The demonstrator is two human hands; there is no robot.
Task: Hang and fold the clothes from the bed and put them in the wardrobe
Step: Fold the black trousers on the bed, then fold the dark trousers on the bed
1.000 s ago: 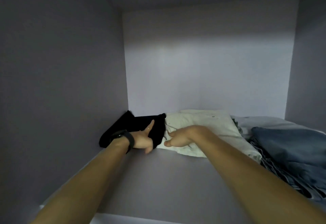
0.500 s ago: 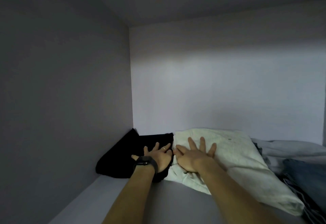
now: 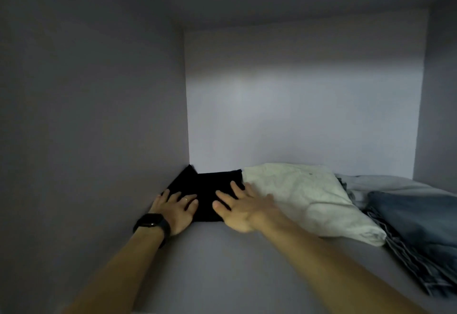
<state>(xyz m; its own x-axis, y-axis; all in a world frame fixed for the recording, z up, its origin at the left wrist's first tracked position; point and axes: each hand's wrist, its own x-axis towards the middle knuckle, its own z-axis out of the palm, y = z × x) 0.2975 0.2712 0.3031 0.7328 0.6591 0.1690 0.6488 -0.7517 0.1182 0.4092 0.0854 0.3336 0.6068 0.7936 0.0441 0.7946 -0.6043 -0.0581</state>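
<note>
Four folded garments lie in a row on the wardrobe shelf [image 3: 222, 264]: one black garment [image 3: 210, 195] in the back left corner, one cream garment [image 3: 296, 195] touching it, one pale grey garment [image 3: 385, 185] and one blue denim piece [image 3: 415, 227]. The left hand [image 3: 176, 208], with a dark wristwatch [image 3: 152, 224], and the right hand [image 3: 243, 208] both press palm-down on the black garment, fingers straight and spread. Plain grey walls enclose the dim compartment.

I can read no writing, number or brand anywhere in front of me. The watch [image 3: 151, 223] on my left wrist shows only a dark face with nothing legible on it. There is a tiny dark mark on the pale folded garment [image 3: 296, 190], but it is too small for me to tell whether it is a letter or a logo.
</note>
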